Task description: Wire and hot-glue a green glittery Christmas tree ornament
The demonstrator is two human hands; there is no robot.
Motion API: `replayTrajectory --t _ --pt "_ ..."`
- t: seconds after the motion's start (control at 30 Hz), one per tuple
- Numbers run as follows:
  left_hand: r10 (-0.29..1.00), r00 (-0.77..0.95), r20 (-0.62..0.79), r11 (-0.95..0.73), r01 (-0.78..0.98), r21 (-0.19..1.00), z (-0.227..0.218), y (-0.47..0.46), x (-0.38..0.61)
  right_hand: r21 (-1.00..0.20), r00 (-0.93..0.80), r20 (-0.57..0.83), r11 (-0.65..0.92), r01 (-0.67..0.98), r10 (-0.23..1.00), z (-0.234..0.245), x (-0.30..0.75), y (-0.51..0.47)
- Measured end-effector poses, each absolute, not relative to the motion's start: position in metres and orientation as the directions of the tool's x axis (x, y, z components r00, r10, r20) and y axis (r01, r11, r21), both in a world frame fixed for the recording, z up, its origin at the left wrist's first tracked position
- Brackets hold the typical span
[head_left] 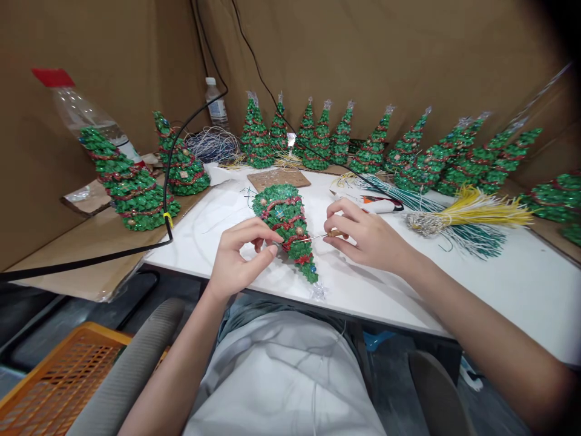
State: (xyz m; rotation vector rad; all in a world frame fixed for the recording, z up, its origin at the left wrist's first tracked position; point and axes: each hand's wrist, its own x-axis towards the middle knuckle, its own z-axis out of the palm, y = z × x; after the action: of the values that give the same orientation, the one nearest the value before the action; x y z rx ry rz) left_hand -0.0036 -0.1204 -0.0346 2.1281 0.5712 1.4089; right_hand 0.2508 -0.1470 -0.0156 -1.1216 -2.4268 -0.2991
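On white table (204, 239): 1 green tree (278, 197), lying, right hand (365, 237) closed on thin tool (336, 233), left hand (238, 251) half-curled, hold unclear; apparently tool-work at red garland (303, 259), next calling for steady guidance

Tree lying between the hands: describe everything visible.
The tree is a cone of glossy green leaf-like pieces, wrapped in red garland, with gold and blue ornaments and a clear star. It lies on the white table, tip at the near edge. The left hand seems to touch it; a thin tool in the right hand extends over it.
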Motion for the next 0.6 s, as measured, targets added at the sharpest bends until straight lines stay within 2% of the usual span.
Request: replayTrajectory --t 0.17,0.6 --pt "0.603 0.373 0.705 -0.775 0.063 0.629 -0.0347 -0.1205 -0.0036 0.023 -0.54 0.492 0.611 0.792 0.682 -0.0155 0.25 -0.1489" --pt "0.612 0.371 0.699 -0.769 0.072 0.635 -0.0333 -0.1216 -0.0035 0.008 -0.564 0.494 0.645 0.764 0.661 -0.0149 0.2496 -0.148"
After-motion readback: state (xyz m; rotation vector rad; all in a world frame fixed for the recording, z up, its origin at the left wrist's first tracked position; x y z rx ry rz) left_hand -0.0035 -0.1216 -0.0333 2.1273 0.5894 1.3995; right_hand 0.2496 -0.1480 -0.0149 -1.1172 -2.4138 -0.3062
